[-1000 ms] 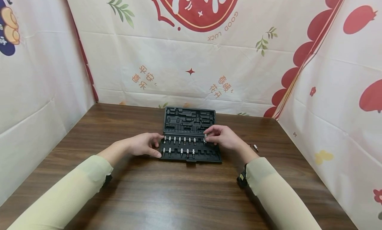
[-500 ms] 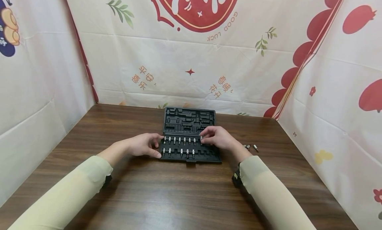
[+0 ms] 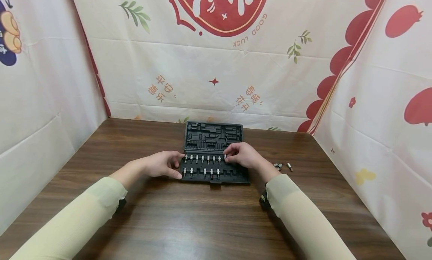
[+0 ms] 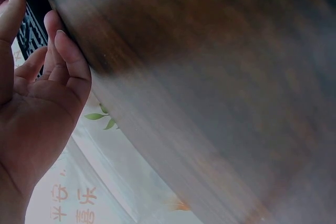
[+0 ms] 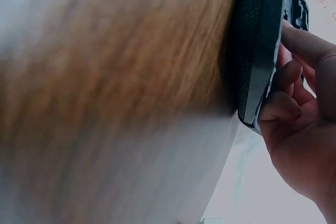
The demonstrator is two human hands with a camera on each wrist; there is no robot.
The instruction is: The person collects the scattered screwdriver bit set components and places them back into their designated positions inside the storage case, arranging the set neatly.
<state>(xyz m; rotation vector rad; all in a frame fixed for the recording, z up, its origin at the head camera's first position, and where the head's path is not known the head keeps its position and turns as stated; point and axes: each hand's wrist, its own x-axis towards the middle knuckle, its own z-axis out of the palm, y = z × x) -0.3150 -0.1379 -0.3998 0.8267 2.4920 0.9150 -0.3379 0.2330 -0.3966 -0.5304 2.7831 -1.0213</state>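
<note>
A black tool case (image 3: 213, 183) lies unfolded on the table, its lid half at the back. Silver bit sockets stand in two rows in the near half, such as one bit socket (image 3: 204, 172) in the front row. My right hand (image 3: 248, 155) pinches a bit socket (image 3: 225, 157) between thumb and index finger, at the right end of the filled back-row slots. In the right wrist view the fingers hide it, close over the case edge (image 5: 261, 72). My left hand (image 3: 158, 164) rests thumb and fingertips against the case's left side, fingers loosely bent.
Several loose bit sockets (image 3: 278, 166) lie on the wooden table (image 3: 202, 222) to the right of the case, partly behind my right wrist, and another bit socket (image 3: 289, 166) lies just beyond them. A printed cloth (image 3: 216, 61) hangs behind the table and on both sides.
My right hand has moved a little left along the back row with the bit socket, beside the row's other sockets. My left hand has stayed at the case's left side.
</note>
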